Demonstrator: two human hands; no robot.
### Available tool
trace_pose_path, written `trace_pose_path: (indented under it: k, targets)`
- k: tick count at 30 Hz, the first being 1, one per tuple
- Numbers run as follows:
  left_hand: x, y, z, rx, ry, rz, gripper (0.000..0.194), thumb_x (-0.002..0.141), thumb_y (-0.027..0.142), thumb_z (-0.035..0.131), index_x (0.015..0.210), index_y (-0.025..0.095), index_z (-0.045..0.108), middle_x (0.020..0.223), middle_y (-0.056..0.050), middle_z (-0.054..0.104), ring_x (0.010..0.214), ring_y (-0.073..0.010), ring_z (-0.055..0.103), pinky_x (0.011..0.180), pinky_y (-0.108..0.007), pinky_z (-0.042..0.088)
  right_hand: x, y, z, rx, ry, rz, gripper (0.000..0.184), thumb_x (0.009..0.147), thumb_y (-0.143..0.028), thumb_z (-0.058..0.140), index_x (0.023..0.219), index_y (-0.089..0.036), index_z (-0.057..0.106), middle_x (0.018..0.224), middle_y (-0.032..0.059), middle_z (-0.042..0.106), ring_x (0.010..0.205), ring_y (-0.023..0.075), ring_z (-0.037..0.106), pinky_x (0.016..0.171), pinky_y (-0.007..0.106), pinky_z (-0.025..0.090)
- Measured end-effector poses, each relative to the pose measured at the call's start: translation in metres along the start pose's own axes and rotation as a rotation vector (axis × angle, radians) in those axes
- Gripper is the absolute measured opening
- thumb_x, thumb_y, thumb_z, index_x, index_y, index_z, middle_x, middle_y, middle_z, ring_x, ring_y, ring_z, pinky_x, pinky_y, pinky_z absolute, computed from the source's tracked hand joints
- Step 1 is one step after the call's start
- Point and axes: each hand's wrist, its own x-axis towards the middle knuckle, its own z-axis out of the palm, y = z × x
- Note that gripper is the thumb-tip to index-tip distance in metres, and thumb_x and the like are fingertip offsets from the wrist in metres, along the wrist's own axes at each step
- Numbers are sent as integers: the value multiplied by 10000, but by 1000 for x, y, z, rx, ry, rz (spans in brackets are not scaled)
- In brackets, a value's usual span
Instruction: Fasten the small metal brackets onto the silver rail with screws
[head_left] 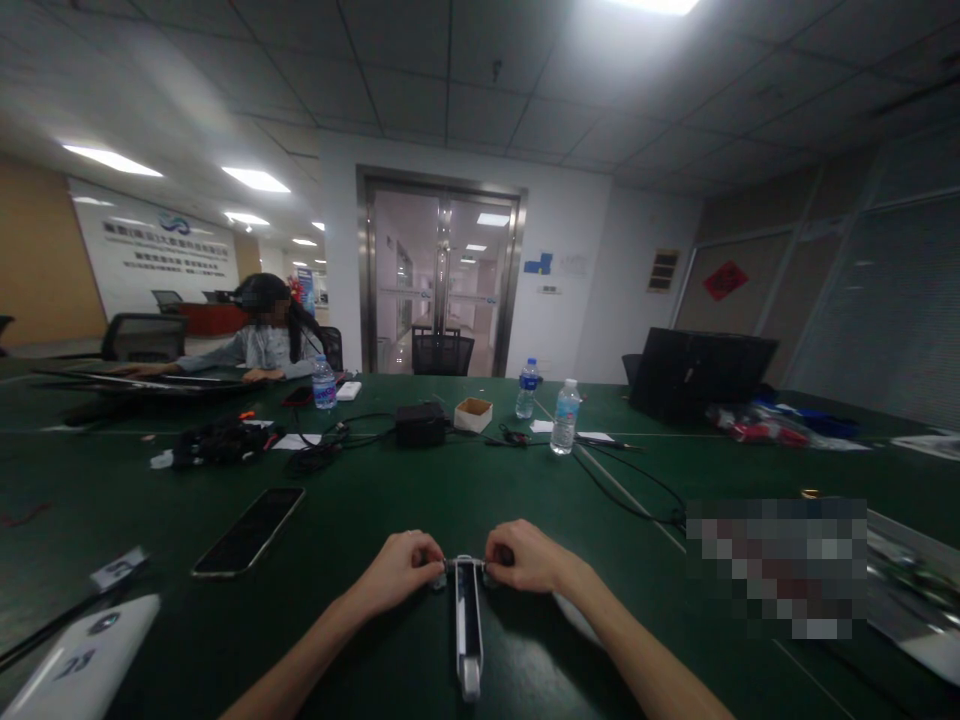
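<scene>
A long, narrow device [469, 630] with a pale frame and a dark channel lies on the green table [360, 660], pointing away from me. A thin crosspiece sticks out on both sides at its far end. My left hand [401, 570] pinches around the left end of this crosspiece, thumb and fingers together. On the opposite side, my right hand [529, 558] has its fingers closed at the right end. Small grey bits show beneath both sets of fingertips. The fingers partly hide the crosspiece's ends, and the device's exact kind is unclear.
A black phone [251, 532] and a white device [90, 655] lie at left. Farther back are a black box [420, 425], a small open carton [473, 414], water bottles [565, 418] and cables [630, 495]. A person [270, 330] sits across the table at left.
</scene>
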Motion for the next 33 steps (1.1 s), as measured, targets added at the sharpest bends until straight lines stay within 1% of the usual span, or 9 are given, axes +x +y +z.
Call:
trace_pose_path:
  k: [5,9,13,18,23,27,30,33]
  targets:
    - [0,-1,0,-15,2,-9,293,817,402,584,968,178,696,940,-28,622,794,-181,533,663,-257,409,0,0,-1,-3,-11,12,138,820,-272,600,863,-169,681,797,15,653,664,113,561,578,193,384]
    - [1,-2,1,-26,19,13,312,835,425,557,959,177,701,933,-29,620,773,-174,522,644,-251,402,0,0,-1,-7,-10,8,137,819,-271,601,864,-171,684,797,14,656,664,113,562,578,193,383]
    - [1,0,1,-19,27,16,272,827,373,557,953,179,701,929,-28,627,782,-174,529,651,-249,402,0,-2,-1,-18,-4,13,136,817,-269,606,865,-170,687,797,18,659,666,117,568,581,194,385]
    - [1,1,1,-15,40,34,270,808,377,580,932,174,708,896,-27,629,786,-184,538,666,-264,404,0,-3,-2,-16,-7,3,128,813,-252,603,862,-167,685,792,18,662,655,114,566,575,193,382]
    - [1,0,0,-17,27,36,265,827,373,562,943,184,707,928,-24,649,821,-183,555,687,-256,416,0,-1,-1,-26,-9,9,126,815,-252,602,863,-166,681,788,15,661,654,111,566,574,191,379]
    - [0,1,0,-20,8,45,275,862,358,524,980,188,706,962,-22,667,847,-177,576,706,-247,425,-1,-2,-2,-5,-18,9,139,824,-273,605,876,-165,675,825,17,660,676,109,571,580,186,387]
    - [1,1,0,-49,-16,60,280,882,358,503,999,193,697,963,-10,688,856,-171,592,729,-240,433,-1,-3,-4,-3,-25,16,147,830,-278,602,883,-162,675,840,21,660,687,113,574,586,189,394]
    - [1,0,0,-78,-16,89,272,879,360,509,979,185,691,941,-10,704,850,-176,609,738,-247,443,-1,-3,-4,-13,-22,15,137,824,-263,603,881,-163,677,825,21,660,679,115,573,583,192,393]
